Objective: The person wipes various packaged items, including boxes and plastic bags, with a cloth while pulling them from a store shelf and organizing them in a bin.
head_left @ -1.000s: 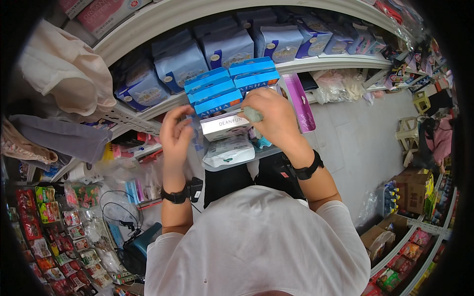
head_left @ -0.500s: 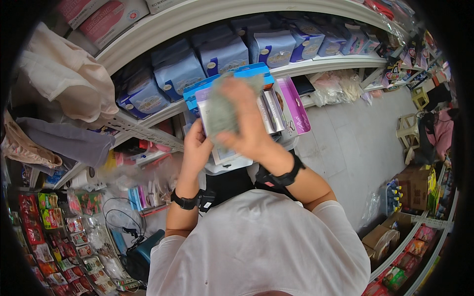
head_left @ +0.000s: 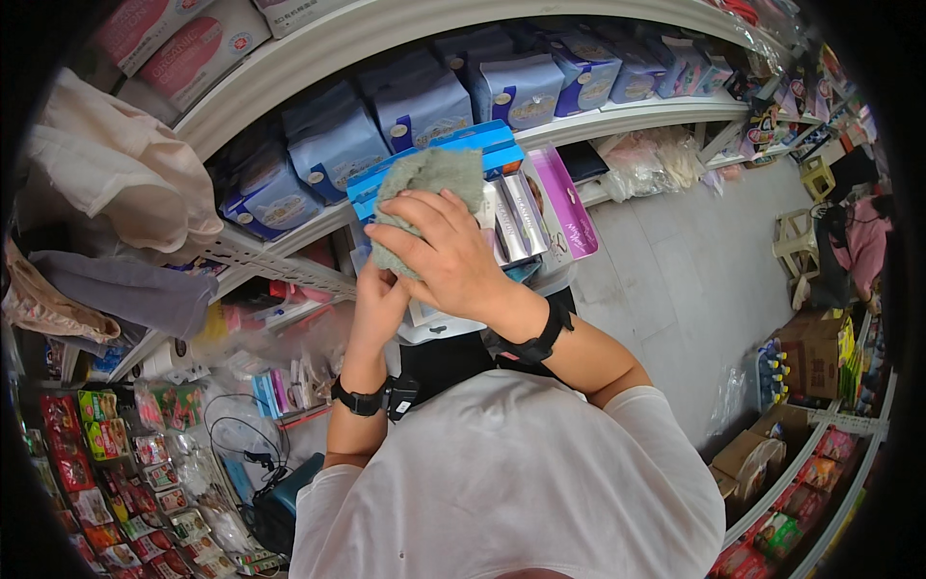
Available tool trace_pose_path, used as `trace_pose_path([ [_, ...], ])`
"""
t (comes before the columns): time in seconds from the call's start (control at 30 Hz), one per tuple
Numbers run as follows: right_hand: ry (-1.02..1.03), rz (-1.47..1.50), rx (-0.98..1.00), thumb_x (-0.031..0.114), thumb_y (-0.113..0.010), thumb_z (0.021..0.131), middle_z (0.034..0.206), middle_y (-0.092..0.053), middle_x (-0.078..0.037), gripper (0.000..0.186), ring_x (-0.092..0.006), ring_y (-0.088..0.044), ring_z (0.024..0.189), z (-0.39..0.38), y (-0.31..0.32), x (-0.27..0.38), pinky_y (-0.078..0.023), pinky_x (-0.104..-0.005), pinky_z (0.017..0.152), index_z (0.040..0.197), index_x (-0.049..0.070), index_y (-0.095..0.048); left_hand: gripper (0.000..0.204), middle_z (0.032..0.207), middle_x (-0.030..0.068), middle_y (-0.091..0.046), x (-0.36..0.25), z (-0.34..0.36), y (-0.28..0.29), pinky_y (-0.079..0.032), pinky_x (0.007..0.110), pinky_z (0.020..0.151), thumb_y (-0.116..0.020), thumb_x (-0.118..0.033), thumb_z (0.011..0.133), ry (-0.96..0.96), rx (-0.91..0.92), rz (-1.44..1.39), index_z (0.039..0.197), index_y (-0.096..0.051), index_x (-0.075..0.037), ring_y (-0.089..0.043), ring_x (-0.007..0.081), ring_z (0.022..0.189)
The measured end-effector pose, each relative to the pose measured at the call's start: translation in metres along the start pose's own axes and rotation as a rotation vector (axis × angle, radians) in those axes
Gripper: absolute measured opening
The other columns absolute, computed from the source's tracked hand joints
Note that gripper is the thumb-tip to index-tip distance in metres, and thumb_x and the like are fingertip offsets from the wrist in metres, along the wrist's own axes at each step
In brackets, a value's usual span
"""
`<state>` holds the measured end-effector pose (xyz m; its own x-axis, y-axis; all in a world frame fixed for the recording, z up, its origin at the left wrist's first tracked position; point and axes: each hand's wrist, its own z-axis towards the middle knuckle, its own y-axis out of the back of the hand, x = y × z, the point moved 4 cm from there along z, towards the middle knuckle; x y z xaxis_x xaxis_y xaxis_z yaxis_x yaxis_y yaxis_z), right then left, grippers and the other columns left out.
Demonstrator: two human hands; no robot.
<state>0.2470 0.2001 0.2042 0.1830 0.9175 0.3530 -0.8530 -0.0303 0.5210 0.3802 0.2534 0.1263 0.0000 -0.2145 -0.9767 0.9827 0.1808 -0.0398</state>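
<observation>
A grey-green cloth [head_left: 429,174] lies bunched over a flat white box [head_left: 424,314], covering most of it. My right hand [head_left: 446,249] presses on the cloth, its fingers curled over it. At the near left edge, my left hand [head_left: 378,307] pinches the box; the cloth hides part of its fingers. Under and behind the cloth is an open blue carton [head_left: 497,143]. Beside it stand narrow white cartons [head_left: 526,214] and a purple package [head_left: 571,217], all in a pale plastic bin [head_left: 444,331] in front of me.
Blue packs [head_left: 420,106] line the white shelf [head_left: 617,118] ahead. Clothing [head_left: 121,169] hangs at the left, above hanging snack packets [head_left: 106,439]. To the right are grey floor tiles [head_left: 666,251], stools [head_left: 796,241], a cardboard box [head_left: 810,352] and bottles [head_left: 770,372].
My right hand and the cloth have moved slightly left across the box, and the hand is no longer blurred. My left hand stays at the box's edge.
</observation>
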Motion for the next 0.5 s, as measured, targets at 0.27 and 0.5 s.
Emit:
trace_pose_path([
  [0.27,-0.149,0.054,-0.1,0.001,-0.068,0.067,0.138,-0.041,-0.02,0.069,-0.0408,-0.039,0.129,-0.007,0.008,-0.031,-0.037,-0.0454,0.105,0.132,0.005,-0.046,0.036,0.118,0.0146,-0.059,-0.013,0.005,0.001,-0.051,0.035,0.089,-0.055,-0.013,0.096,0.016,-0.133,-0.318,0.126,-0.043,0.004,-0.062,0.0203,0.102],
  [0.5,-0.09,0.089,0.127,-0.006,-0.064,0.067,0.144,-0.034,-0.021,0.075,-0.042,-0.036,0.132,-0.035,-0.011,-0.014,-0.036,-0.0457,0.107,0.137,0.002,-0.04,0.031,0.117,0.0144,-0.059,-0.017,0.018,0.023,-0.052,0.035,0.089,-0.05,-0.014,0.098,-0.069,-0.29,-0.433,0.124,-0.045,0.004,-0.062,0.0203,0.103],
])
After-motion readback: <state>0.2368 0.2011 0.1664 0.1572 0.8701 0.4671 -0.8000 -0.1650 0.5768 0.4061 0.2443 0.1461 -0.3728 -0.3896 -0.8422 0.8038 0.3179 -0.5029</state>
